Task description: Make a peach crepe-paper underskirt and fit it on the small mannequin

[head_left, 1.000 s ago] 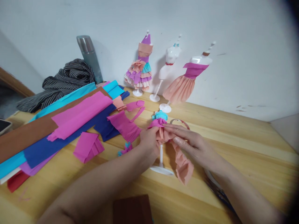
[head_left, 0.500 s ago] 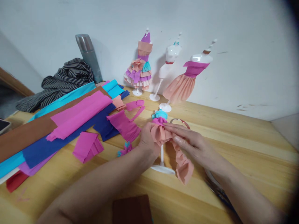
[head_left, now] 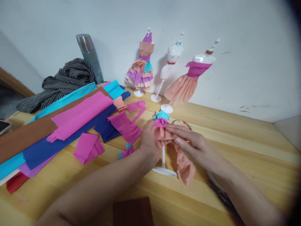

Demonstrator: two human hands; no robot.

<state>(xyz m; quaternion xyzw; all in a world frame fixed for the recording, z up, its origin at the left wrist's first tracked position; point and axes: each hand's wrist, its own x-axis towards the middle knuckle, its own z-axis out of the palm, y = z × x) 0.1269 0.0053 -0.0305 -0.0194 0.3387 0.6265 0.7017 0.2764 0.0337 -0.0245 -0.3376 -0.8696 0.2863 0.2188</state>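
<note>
Wooden table point(head_left: 254, 141), pale grain, abuts a white wall point(head_left: 235, 18) with brownish scuffs at 3 o'clock. Small mannequin point(head_left: 160, 121) stands at dial centre on its white base; left hand point(head_left: 150, 139) is closed round its peach paper point(head_left: 162, 135), some fingertips hidden; right hand point(head_left: 194, 141) pinches the opposite side, a loose end hanging below. Three further mannequins point(head_left: 174, 55) stand along the wall, 12 to 2 o'clock. Flask point(head_left: 89, 56) at 10; striped cloth point(head_left: 70, 75) between 9 and 10; coloured sheets point(head_left: 82, 116) overlap from 8 to 10; dark brown piece point(head_left: 133, 212) at 6.
</note>
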